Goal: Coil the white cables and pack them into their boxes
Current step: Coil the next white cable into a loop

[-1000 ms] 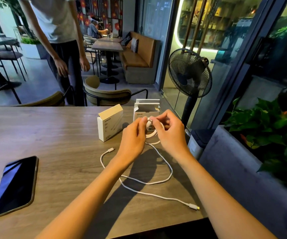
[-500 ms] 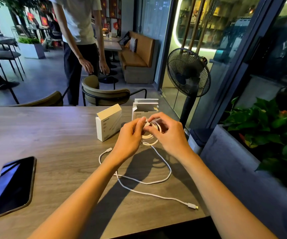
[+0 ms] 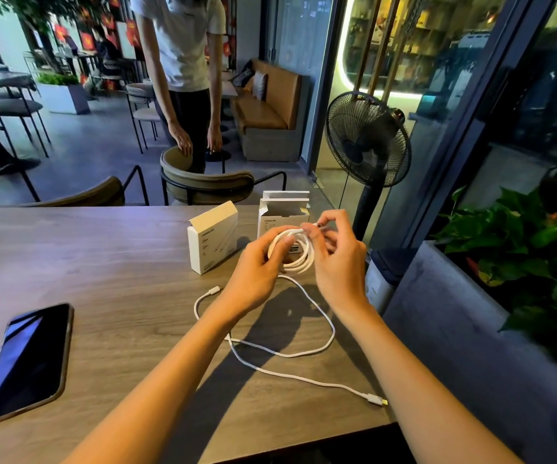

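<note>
Above the wooden table (image 3: 103,262) my left hand (image 3: 253,276) pinches a small coil of white cable (image 3: 299,256). My right hand (image 3: 337,262) grips the same cable at its plug end, near the top of the coil. The uncoiled rest of a white cable (image 3: 304,353) lies in loose loops on the table below my hands, with one plug (image 3: 376,398) near the front right edge and another plug (image 3: 213,291) to the left. Whether the loops belong to one cable or two I cannot tell. Two white boxes stand behind: a left box (image 3: 212,241) and an open-flapped right box (image 3: 282,212).
A black phone (image 3: 26,361) lies face up at the table's left. Chairs (image 3: 203,182) stand behind the table, where a person (image 3: 183,61) leans over one. A standing fan (image 3: 367,142) and a planter with green leaves (image 3: 521,249) are on the right.
The coil in my hands has grown by a turn or so and my hands have spread slightly. The person behind has walked right to the chair.
</note>
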Available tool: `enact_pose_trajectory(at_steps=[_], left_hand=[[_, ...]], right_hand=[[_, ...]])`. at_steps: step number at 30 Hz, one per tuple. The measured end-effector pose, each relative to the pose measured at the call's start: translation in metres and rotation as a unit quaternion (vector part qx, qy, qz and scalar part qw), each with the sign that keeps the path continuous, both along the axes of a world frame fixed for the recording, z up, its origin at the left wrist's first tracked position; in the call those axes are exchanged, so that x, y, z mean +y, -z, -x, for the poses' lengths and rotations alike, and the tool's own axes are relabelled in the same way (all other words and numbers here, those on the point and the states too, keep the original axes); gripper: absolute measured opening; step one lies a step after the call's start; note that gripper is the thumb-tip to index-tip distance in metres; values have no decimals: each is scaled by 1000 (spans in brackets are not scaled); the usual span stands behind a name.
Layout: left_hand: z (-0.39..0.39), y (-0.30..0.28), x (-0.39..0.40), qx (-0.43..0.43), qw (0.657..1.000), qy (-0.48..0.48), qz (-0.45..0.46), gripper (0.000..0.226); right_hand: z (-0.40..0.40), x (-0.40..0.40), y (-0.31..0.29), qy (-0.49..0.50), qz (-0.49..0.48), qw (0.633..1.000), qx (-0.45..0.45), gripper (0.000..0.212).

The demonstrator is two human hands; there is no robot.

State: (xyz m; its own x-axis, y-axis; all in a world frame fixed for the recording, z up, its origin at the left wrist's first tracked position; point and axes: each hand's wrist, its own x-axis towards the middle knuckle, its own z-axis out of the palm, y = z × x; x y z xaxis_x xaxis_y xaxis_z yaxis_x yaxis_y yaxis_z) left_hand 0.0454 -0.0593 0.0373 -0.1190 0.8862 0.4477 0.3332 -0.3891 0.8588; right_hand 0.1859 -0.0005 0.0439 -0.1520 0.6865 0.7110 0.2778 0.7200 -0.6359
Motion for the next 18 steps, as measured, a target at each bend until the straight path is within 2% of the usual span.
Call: enact_pose_trajectory(at_steps=[3,5,6,8,9,10,11,14,16,18], left_hand=[[3,0,0,8,1000,-5,11,29],[3,2,1,0,1000,-12,17,30],[2,3,1,-15,1000,-17,21,31],[0,6,0,-70,997,-21,35,33],[-1,7,0,-93,995,-24,42,33],[-1,8,0,-101,993,-31,45,34],[-1,10,0,-97,993,-39,46,34],[-3,13,1,-66,995,-61,42,36],[-6,12,-1,-42,996,-78,26,37],[-9,7,-3,-11,994,-106,-6,36]], right_hand=[[2,-2,1,4,53,998,46,18],[4,-2,2,-1,159,986,57,20],[4,0,1,-25,253,965,65,22],[2,1,-1,-105,448,883,87,29],[1,0,-1,-134,500,852,84,33],[0,-1,0,-141,514,843,71,36],[0,-3,2,-132,506,850,59,37],[3,-10,9,-66,421,904,25,34],[7,-14,10,-44,370,928,-14,35],[10,-19,4,-60,377,924,-26,49]])
